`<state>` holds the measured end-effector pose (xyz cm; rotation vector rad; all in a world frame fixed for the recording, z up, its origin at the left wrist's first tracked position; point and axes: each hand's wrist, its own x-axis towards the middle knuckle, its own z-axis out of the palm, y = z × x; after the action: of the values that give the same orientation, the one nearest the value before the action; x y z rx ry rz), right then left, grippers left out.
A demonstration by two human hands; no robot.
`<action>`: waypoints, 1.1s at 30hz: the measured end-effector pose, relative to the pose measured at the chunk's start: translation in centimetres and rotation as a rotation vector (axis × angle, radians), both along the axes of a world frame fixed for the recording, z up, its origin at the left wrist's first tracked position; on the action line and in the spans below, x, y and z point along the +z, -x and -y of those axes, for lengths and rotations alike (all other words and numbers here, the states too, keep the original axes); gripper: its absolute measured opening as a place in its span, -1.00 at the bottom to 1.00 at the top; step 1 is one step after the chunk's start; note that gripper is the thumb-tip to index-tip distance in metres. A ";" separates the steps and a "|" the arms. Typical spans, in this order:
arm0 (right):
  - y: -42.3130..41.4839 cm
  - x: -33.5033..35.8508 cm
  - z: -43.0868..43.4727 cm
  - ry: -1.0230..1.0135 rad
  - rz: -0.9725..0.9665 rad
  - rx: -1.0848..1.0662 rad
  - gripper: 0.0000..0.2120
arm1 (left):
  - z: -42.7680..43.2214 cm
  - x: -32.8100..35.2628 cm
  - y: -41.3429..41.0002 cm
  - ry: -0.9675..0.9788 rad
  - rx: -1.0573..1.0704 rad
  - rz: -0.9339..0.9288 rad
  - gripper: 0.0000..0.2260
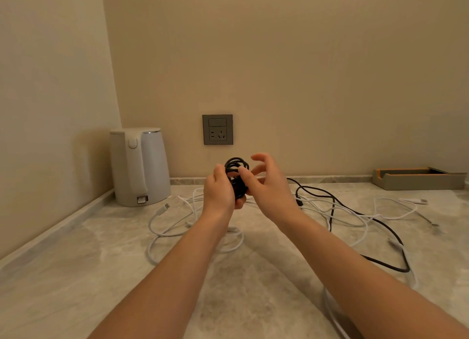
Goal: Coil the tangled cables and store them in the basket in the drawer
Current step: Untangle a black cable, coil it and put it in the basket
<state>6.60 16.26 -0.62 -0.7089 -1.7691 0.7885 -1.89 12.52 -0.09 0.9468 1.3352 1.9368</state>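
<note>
Above the marble counter (76, 275) my left hand (219, 190) grips a small coil of black cable (237, 171), fingers curled round its loops. My right hand (269, 184) is close beside the coil; its thumb lies against the loops and its other fingers are spread and lifted off. A second black cable (337, 204) trails loose across the counter to the right. Several white cables (175, 227) lie tangled under and around both arms. No basket or drawer is in view.
A white electric kettle (139, 166) stands at the back left by the wall corner. A grey wall socket (217, 129) sits behind the hands. A flat grey tray (418, 180) lies at the back right.
</note>
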 end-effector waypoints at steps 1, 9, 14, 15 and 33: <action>-0.2 0.1 -0.1 0.060 0.020 0.006 -0.67 | -0.1 -0.1 0.1 0.025 -0.002 -0.032 -0.62; -1.2 0.6 -0.4 0.273 -0.008 0.154 -0.73 | 0.2 -0.2 -0.5 0.199 -0.041 -0.303 -0.59; -2.8 2.1 -0.2 0.356 -0.022 0.252 -0.71 | 1.5 0.8 -1.9 0.199 -0.077 -0.367 -0.82; -3.1 2.3 0.1 0.365 -0.012 0.265 -0.71 | 1.9 0.8 -2.1 0.191 -0.092 -0.363 -0.81; -18.3 0.6 9.5 0.394 -0.054 0.339 -0.74 | 12.3 1.9 -9.9 0.254 -0.493 -0.476 -0.90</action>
<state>24.95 6.73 0.01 -0.6384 -1.7249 1.3998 7.99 0.23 1.79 1.4967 1.3864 1.1824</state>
